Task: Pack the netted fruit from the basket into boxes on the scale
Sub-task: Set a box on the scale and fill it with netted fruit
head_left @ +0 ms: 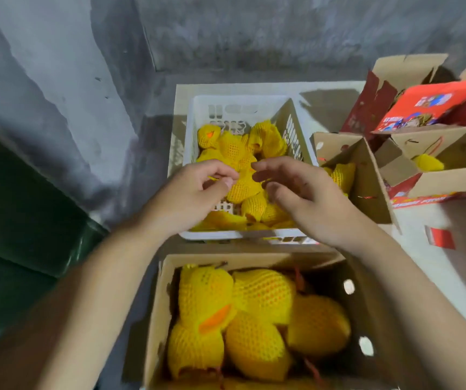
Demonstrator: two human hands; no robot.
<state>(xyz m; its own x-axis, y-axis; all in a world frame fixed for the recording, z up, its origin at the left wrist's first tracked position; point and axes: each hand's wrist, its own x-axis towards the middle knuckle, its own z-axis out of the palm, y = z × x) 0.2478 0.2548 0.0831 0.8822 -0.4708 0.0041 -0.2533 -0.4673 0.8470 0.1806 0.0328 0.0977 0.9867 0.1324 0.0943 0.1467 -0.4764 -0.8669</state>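
A white plastic basket (pixel 198 108) holds several yellow netted fruits (pixel 234 147). Both my hands hover over its near half. My left hand (pixel 195 190) has its fingers curled, and thumb and fingertips pinch the edge of one yellow netted fruit (pixel 244 185) in the middle of the basket. My right hand (pixel 302 192) is beside that fruit with relaxed, slightly bent fingers that hold nothing. Below the basket, an open cardboard box (pixel 156 305) contains several netted fruits (pixel 262 291). No scale shows.
To the right stand more open cardboard boxes: one (pixel 367 175) with a netted fruit (pixel 341 173) inside, another (pixel 457 175) holding a single yellow one (pixel 429 163), and a red-printed box (pixel 429 105) behind. A grey concrete wall runs along the left and back.
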